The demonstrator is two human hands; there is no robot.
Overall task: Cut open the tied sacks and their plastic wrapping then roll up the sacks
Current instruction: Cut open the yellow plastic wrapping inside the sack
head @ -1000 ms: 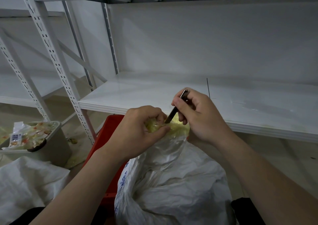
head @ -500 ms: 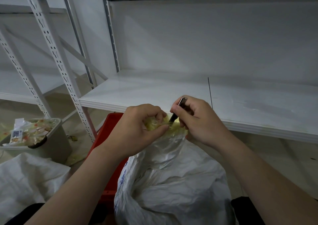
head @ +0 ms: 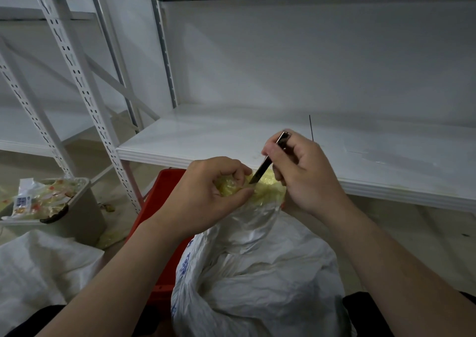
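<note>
A white woven sack (head: 257, 285) stands low in the middle, its neck wrapped in clear plastic (head: 253, 223) and bunched into a yellowish knot (head: 268, 189) at the top. My left hand (head: 206, 195) pinches the knot from the left. My right hand (head: 304, 174) grips a small knife (head: 268, 162) with a dark handle. Its blade slants down-left and the tip touches the knot beside my left fingers.
A red crate (head: 159, 207) stands behind the sack, under a white metal shelf (head: 386, 161). A perforated shelf upright (head: 85, 89) rises at left. A grey bin (head: 77, 207) full of wrappers sits lower left, with another white sack (head: 38, 264) lying in front of it.
My right hand pushed the knife down into the knot, then drew it up again, so more of the blade shows now. The left hand keeps its pinch on the knot.
</note>
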